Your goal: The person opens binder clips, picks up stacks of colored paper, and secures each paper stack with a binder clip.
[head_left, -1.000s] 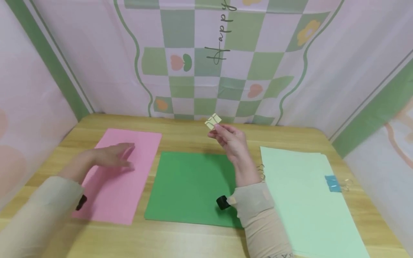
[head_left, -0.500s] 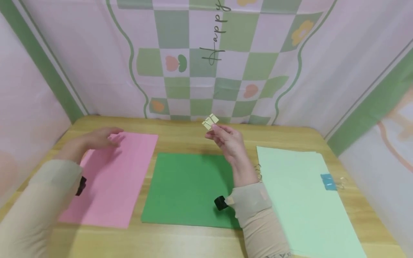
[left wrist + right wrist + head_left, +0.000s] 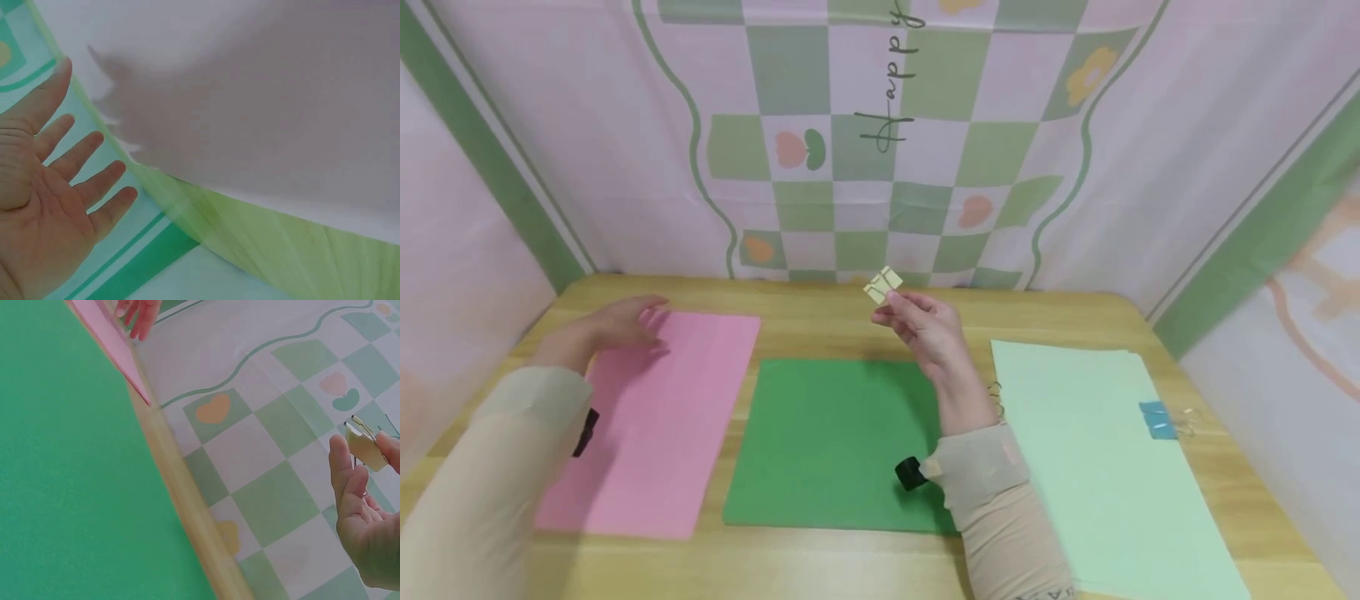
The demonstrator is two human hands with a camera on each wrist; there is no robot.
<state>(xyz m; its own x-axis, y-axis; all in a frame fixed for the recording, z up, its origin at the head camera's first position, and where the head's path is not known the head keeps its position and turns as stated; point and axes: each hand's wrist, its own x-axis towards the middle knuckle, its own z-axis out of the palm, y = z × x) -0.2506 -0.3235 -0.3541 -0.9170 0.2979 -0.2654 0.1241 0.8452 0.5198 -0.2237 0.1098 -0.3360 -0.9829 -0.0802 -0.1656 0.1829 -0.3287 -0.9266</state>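
In the head view my right hand (image 3: pixel 934 333) pinches a pale yellow binder clip (image 3: pixel 882 286) between thumb and fingers, raised above the table's back part. The same binder clip (image 3: pixel 365 449) appears in the right wrist view with its wire handles showing. At the far left corner of the pink paper (image 3: pixel 662 425), my left hand (image 3: pixel 619 323) has its fingers extended. The left wrist view shows that hand (image 3: pixel 50 212) spread, palm visible, by the edge of the paper and holding nothing. Whether its fingers touch the paper I cannot tell.
Green paper (image 3: pixel 827 450) lies mid-table, partly under my right forearm. On the right is a light green paper stack (image 3: pixel 1112 483) with a blue binder clip (image 3: pixel 1159 421) on its right edge and wire handles (image 3: pixel 996 398) at its left. A patterned cloth (image 3: pixel 865 167) hangs behind the table.
My left hand has moved back and left, from over the middle of the pink paper to its far left corner. The right hand still holds the yellow binder clip. The head view has shifted slightly.
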